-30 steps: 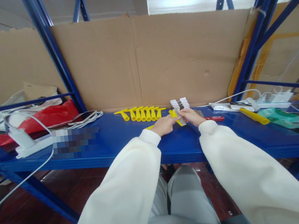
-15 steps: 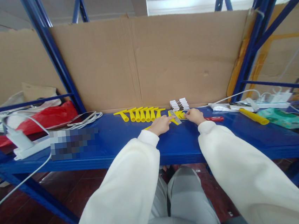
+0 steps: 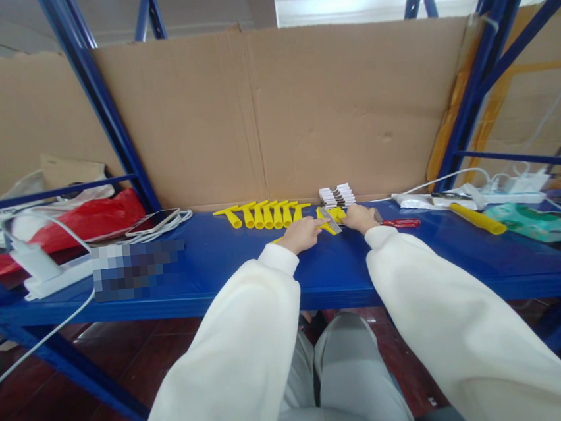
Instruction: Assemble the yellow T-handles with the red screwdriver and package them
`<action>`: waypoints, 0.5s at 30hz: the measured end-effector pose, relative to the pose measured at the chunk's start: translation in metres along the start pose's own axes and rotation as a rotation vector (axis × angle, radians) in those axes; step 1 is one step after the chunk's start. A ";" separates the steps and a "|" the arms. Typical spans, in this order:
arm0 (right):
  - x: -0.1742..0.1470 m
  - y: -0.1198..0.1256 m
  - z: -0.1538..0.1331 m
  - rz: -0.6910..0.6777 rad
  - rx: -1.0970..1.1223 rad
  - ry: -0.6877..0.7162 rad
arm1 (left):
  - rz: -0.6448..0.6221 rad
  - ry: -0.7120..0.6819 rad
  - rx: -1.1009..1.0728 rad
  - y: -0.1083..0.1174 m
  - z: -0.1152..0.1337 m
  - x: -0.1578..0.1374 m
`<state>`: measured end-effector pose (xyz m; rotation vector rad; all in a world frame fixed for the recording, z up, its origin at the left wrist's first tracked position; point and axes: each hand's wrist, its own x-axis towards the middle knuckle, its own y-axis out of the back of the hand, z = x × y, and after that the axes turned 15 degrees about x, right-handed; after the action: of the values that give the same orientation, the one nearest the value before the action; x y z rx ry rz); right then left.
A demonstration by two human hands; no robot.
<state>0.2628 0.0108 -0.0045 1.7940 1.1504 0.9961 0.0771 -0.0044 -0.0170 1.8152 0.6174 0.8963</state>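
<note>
My left hand is closed around a yellow-handled scraper, whose flat grey blade points to the right. The butt of its handle shows just left of the hand. Small yellow pieces lie behind the blade. My right hand is closed beside these pieces, close to the blade; its fingertips and anything between them are hidden. To the left of the hands, several yellow T-shaped handles lie in a row. White, narrow pieces are stacked behind the hands.
A red-handled tool lies right of my right hand. Further right are a yellow tube-like handle, a green packet and a power strip. A phone and red bag lie left. Cardboard stands behind the blue shelf.
My right hand has moved slightly left, closer to the blade and the small yellow pieces. More of the red-handled tool shows beside it. My left hand and the scraper have stayed in place.
</note>
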 end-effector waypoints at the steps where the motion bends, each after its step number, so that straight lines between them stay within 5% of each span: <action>1: 0.000 0.001 -0.001 -0.005 -0.006 -0.002 | 0.000 -0.001 0.000 0.000 0.000 0.000; 15: -0.005 0.002 0.002 0.041 -0.037 0.034 | -0.003 -0.005 0.000 0.000 -0.001 -0.001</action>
<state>0.2634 0.0053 -0.0044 1.7839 1.1125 1.0693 0.0762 -0.0047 -0.0169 1.8153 0.6164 0.8892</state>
